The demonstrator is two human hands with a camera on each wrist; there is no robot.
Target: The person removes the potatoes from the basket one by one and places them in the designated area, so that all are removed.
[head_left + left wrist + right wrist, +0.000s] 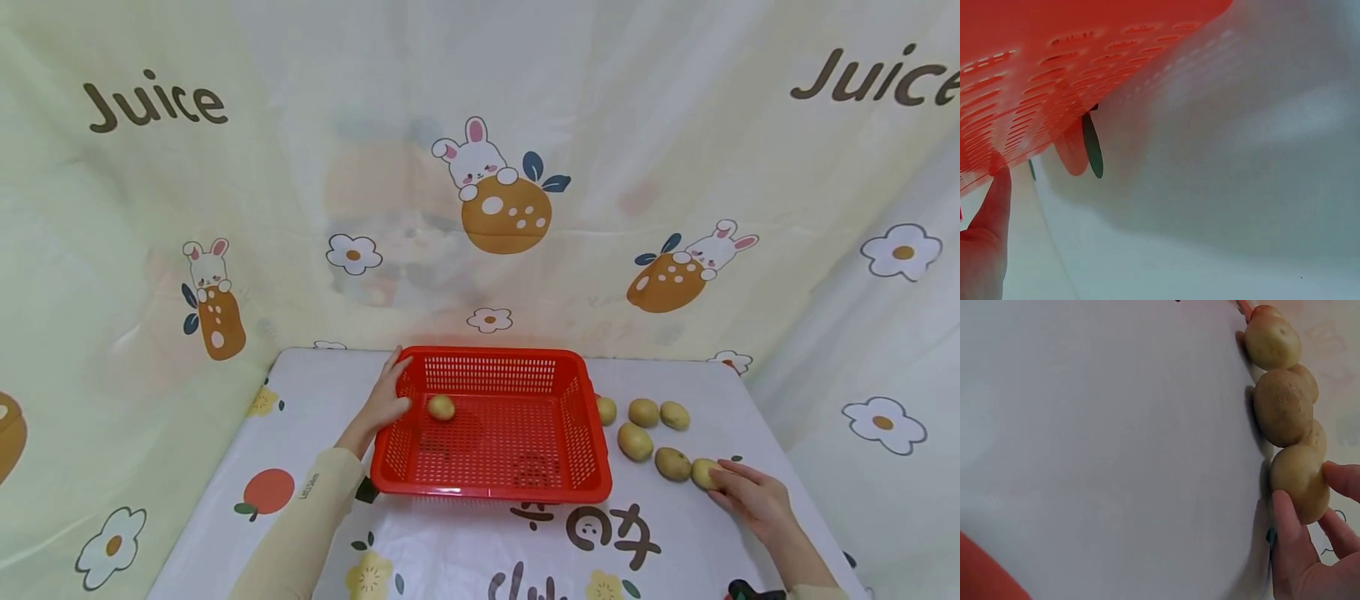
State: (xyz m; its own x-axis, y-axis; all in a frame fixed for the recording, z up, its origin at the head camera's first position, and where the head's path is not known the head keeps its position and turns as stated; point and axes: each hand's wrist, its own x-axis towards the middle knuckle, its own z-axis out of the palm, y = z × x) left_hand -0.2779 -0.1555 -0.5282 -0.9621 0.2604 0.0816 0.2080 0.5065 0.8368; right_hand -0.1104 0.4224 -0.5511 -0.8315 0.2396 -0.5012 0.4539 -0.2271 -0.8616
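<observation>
A red plastic basket [489, 493] with slotted walls stands on the table, one potato [441, 407] lying in its back left part. My left hand [384, 402] grips the basket's left rim; in the left wrist view a finger [999, 194] touches the slotted outer wall. To the right of the basket my right hand [753, 497] pinches the nearest potato [1300, 482] of a loose group between thumb and fingertips. Beside it lie a browner potato [672, 464] and a larger pale one [635, 442].
More potatoes [643, 412] lie behind these, one partly hidden by the basket's right wall. A black and red object [750, 590] shows at the front edge of the view, by the right forearm. Printed cloth covers the table [315, 367] and hangs as walls [600, 275] around it.
</observation>
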